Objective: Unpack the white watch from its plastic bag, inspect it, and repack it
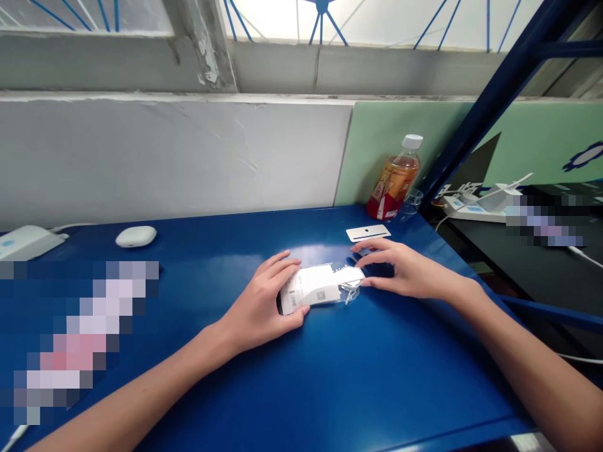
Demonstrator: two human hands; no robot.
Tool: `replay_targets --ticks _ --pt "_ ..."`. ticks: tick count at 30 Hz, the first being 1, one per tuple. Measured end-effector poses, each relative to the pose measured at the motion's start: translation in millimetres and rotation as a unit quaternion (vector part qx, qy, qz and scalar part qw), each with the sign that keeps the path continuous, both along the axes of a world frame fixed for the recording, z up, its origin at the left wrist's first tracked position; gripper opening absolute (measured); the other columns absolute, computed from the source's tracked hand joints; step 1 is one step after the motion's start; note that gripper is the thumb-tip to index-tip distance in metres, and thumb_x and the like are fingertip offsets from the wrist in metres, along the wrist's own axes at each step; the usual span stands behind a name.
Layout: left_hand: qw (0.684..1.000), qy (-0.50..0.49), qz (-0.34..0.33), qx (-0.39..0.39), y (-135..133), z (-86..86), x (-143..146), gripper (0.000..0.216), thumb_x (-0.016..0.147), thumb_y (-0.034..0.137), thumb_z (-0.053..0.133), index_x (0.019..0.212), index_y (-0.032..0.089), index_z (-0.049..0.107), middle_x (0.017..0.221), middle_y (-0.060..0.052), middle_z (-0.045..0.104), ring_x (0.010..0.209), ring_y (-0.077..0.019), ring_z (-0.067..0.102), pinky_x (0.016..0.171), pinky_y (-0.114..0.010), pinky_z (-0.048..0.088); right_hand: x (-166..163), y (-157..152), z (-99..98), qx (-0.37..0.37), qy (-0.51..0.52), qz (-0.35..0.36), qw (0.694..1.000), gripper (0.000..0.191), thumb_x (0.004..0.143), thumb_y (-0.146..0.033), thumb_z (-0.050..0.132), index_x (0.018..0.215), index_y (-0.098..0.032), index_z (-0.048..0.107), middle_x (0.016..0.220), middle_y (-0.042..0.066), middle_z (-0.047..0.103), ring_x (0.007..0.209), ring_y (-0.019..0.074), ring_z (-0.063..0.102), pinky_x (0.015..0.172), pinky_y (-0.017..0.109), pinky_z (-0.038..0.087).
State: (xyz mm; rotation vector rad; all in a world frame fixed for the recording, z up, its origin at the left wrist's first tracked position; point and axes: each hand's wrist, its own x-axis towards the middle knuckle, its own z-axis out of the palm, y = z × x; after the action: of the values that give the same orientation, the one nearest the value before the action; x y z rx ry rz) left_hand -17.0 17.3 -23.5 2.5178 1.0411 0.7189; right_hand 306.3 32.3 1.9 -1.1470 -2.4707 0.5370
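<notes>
My left hand is closed around the left end of a small white packet, its thumb along the near edge and its fingers along the far edge. The packet lies on the blue tabletop and carries printed text, a barcode and a square code. From its right end sticks out a crumpled clear plastic bag with a white piece in or on it. My right hand is at that end, fingers and thumb spread apart. The thumb tip is at the white piece's edge; whether it touches cannot be told.
A white card lies beyond my right hand, with a drink bottle behind it near the wall. A white earbud case and a white power strip are at the left. A blue metal post rises at the right.
</notes>
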Motion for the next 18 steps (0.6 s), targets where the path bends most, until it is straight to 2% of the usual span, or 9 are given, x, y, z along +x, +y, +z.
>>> replay_targets --ticks 3,8,11,15,18 --pt "1.0 0.001 -0.003 -0.013 0.4 1.0 0.4 0.058 0.083 0.035 0.072 0.134 0.013 0.053 0.139 -0.017 0.058 0.142 -0.0361 0.04 0.111 -0.055 0.042 -9.4 -5.1 -2.8 0.027 0.018 -0.01 0.999 0.038 0.085 -0.041 0.072 0.119 -0.024 0.069 0.14 0.013 0.055 0.128 0.032 0.055 0.106 0.049 0.046" --pt "1.0 0.009 -0.003 -0.019 0.2 3.1 1.6 0.063 0.084 0.038 0.072 0.137 0.013 0.051 0.142 -0.018 0.055 0.142 -0.0359 0.039 0.112 -0.055 0.042 -27.0 -11.1 -15.0 0.029 0.028 0.014 0.999 0.038 0.086 -0.041 0.071 0.119 -0.021 0.067 0.139 0.017 0.055 0.129 0.0319 0.053 0.104 0.048 0.048" --pt "1.0 0.006 0.001 -0.024 1.2 3.5 2.0 0.059 0.083 0.038 0.072 0.134 0.014 0.054 0.139 -0.017 0.057 0.14 -0.0361 0.042 0.111 -0.055 0.042 -30.8 -12.1 -15.5 0.024 0.043 0.023 0.999 0.031 0.088 -0.037 0.069 0.113 -0.019 0.067 0.136 0.017 0.056 0.126 0.0302 0.055 0.101 0.045 0.05" --pt "0.999 0.002 0.002 -0.047 3.3 4.8 1.8 0.05 0.081 0.038 0.073 0.124 0.016 0.059 0.132 -0.015 0.063 0.137 -0.0357 0.046 0.11 -0.053 0.043 -25.2 -8.2 -6.9 0.042 0.066 0.036 0.996 0.018 0.084 -0.027 0.071 0.1 -0.02 0.069 0.127 0.014 0.063 0.12 0.0286 0.06 0.098 0.042 0.051" --pt "0.998 -0.002 0.004 -0.055 3.7 6.8 2.0 0.045 0.08 0.036 0.072 0.119 0.017 0.062 0.129 -0.013 0.065 0.134 -0.0352 0.049 0.109 -0.052 0.044 -15.1 -2.8 0.2 0.048 0.089 0.032 0.994 0.017 0.079 -0.026 0.075 0.095 -0.021 0.071 0.109 0.009 0.073 0.114 0.0291 0.064 0.101 0.043 0.048"
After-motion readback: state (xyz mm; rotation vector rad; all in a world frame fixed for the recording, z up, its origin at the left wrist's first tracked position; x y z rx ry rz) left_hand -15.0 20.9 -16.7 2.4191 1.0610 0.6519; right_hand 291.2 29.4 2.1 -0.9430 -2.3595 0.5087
